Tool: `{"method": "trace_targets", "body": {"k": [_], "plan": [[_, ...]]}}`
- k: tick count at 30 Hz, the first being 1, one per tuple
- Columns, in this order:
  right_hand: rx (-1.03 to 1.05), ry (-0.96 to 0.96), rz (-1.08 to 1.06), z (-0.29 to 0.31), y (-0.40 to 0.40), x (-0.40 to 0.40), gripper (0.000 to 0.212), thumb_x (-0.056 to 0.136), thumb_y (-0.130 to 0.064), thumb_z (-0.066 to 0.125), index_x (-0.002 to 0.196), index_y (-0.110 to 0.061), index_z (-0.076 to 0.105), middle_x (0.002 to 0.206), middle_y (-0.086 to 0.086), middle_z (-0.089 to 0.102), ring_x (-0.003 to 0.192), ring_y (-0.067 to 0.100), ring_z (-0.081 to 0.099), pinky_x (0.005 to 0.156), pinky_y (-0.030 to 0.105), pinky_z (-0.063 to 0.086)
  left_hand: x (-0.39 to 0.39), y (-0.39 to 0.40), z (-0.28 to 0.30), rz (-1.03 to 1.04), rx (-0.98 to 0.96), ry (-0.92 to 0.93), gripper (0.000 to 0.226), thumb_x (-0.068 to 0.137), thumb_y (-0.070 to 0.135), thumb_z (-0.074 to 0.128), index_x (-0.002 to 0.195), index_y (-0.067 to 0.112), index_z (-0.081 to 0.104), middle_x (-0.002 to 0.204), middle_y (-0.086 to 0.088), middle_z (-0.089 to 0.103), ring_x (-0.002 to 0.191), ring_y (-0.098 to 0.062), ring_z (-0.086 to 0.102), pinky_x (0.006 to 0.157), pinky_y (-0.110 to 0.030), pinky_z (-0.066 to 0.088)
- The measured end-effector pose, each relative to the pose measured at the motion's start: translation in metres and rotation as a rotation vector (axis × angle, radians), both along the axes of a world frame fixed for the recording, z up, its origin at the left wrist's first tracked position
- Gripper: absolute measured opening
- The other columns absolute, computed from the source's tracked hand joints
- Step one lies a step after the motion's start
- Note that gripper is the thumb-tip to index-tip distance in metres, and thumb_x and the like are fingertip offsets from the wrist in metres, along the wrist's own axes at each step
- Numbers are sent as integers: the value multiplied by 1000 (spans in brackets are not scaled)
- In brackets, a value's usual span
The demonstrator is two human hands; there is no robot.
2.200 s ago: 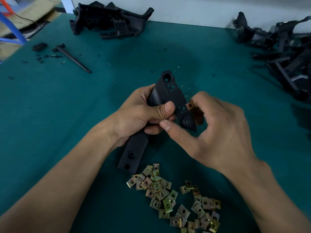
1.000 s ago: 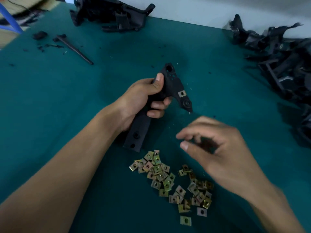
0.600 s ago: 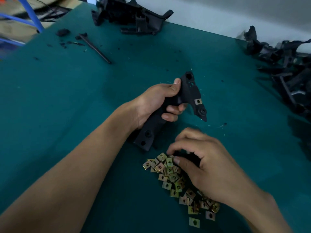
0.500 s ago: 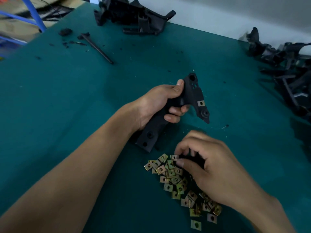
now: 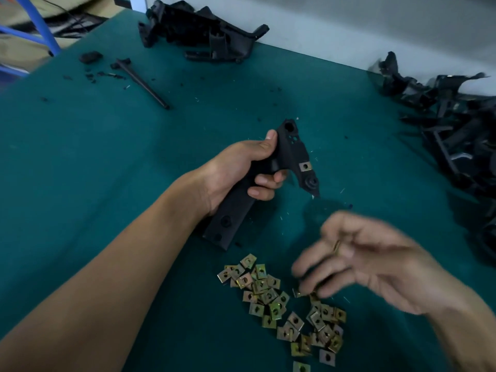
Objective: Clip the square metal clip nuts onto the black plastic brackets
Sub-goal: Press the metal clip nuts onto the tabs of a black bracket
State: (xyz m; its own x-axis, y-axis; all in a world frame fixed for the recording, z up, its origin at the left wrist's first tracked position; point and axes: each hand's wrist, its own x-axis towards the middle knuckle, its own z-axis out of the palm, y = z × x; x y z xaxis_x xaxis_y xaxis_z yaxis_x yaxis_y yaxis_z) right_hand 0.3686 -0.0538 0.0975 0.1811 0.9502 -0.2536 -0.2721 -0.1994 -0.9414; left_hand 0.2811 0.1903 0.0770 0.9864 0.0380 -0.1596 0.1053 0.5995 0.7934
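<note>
Left hand [image 5: 241, 170] grips black plastic bracket [image 5: 290, 157] above green counter [image 5: 107, 157]; blurred right hand [image 5: 375, 264] pinches square brass-coloured metal clip nut [image 5: 336, 247]. Risk: loose pinch drops nut into near pile [image 5: 281, 304], or skewed entry jams clip

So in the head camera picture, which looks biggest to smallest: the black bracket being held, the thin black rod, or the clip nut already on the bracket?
1. Black bracket
2. Thin black rod, though it lies farther away, so unsure
3. Clip nut
</note>
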Motion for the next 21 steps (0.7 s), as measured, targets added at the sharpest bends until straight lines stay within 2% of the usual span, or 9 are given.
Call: {"method": "trace_targets", "body": {"k": [2,5,6,8,10,12,14,17,21], "plan": [[-63,35,-26,-9,6,4,2,101,-1,48,100,-2,47,132,31,61,123,45,61,99,47,55,0,0,0,-14,-21,-2,33,107,38,37,98,8,49,68,-6,46,54,-9,27,38,-16,28],[95,-358,-591,-9,30,11,26,100,14,39,88,-8,48,129,17,68,129,27,60,116,48,41,-2,1,-1,-29,-14,-2,32,106,39,39,103,9,49,69,-5,47,55,-9,28,39,-17,30],[163,-370,-690,-6,36,14,29,101,13,37,88,-11,48,128,17,68,127,25,62,115,46,42,-2,1,-1,-32,-13,0,32,106,39,40,103,8,50,70,-5,47,55,-10,28,39,-17,30],[258,-301,-774,-6,45,21,28,104,8,37,91,-14,49,123,19,70,121,29,66,105,42,52,-2,1,-1,-35,-21,9,34,106,40,40,102,8,52,69,-5,47,55,-9,28,39,-17,30],[268,-256,-810,-10,53,22,25,103,6,41,92,-13,53,109,17,74,105,31,72,87,37,60,-2,2,-1,-41,-21,13,35,106,40,40,100,7,53,69,-5,48,55,-9,28,40,-17,29],[260,-196,-853,-15,60,20,20,98,7,50,90,-9,60,88,13,74,82,27,72,73,32,58,-2,2,-2,-42,25,4,37,105,40,42,97,7,56,70,-6,49,55,-9,29,40,-17,28],[283,-91,-862,-17,63,16,14,91,6,59,87,-5,68,78,11,70,71,21,67,66,26,54,-1,1,-4,-42,94,-3,37,102,40,49,97,5,60,72,-7,52,54,-9,33,40,-16,31],[316,-16,-785,-20,61,11,11,84,-2,68,86,-8,77,76,8,70,68,16,64,59,22,50,-1,1,-6,-46,122,-22,23,95,31,62,98,8,61,80,-6,56,56,-8,37,41,-15,34],[348,49,-719,-21,70,3,7,82,-4,72,85,-9,76,79,6,72,69,13,67,57,20,52,-2,2,-8,-81,140,-64,8,93,20,67,95,13,64,90,-8,52,60,-9,40,40,-16,30]]}}
